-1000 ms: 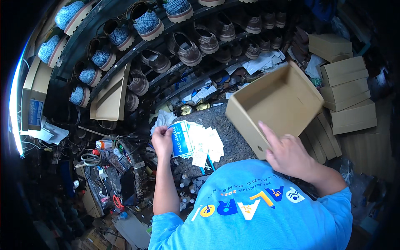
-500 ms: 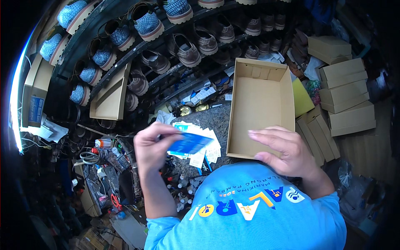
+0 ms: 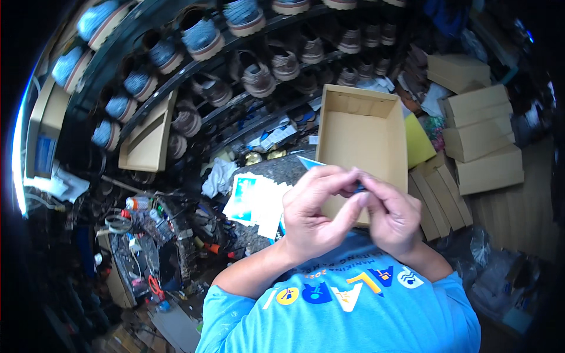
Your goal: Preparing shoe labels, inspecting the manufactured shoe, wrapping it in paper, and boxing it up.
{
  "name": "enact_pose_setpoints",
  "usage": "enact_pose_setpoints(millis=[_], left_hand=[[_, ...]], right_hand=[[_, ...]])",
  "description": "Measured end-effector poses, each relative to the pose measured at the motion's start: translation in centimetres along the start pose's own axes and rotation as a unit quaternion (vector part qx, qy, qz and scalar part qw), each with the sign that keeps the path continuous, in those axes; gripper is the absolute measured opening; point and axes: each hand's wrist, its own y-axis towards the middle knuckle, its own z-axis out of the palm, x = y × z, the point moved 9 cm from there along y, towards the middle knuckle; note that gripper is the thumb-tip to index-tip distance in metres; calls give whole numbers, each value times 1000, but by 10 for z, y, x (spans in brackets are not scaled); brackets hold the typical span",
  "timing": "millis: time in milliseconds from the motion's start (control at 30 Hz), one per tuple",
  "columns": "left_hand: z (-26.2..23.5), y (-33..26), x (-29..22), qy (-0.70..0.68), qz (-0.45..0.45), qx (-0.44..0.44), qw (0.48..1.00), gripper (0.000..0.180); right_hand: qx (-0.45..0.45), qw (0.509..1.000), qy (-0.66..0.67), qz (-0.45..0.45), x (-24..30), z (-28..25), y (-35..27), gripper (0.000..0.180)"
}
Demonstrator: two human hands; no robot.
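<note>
My left hand (image 3: 312,212) and my right hand (image 3: 393,217) meet over the near end of an open brown cardboard shoebox (image 3: 362,126). Both are closed, fingertips pinched together on a blue card (image 3: 308,162). One pale corner of it pokes out above my left hand; a bit of blue shows between the fingertips, and my fingers hide the rest. Just left of my left hand, a loose pile of white and blue cards (image 3: 250,200) lies spread on a dark, rough-topped block (image 3: 294,166).
Racks of blue-patterned shoes (image 3: 203,38) and brown shoes (image 3: 257,76) run along the back. A box lid (image 3: 144,141) leans at the left. Several closed boxes (image 3: 488,138) are stacked at right, beside a yellow sheet (image 3: 418,141). Tools and bottles clutter the left, including red-handled scissors (image 3: 155,287).
My left hand has carried the blue card rightward from above the card pile to the shoebox. My right hand, earlier open over the box, has closed and come against the left.
</note>
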Motion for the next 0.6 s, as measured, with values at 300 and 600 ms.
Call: enact_pose_setpoints(millis=[300,600], left_hand=[[-7,-7,15,0,-39,-83,996,25],[-8,-9,19,10,-30,-67,997,24]], right_hand=[[-21,989,135,58,-18,13,-4,28],[-21,975,191,112,-25,12,-6,26]])
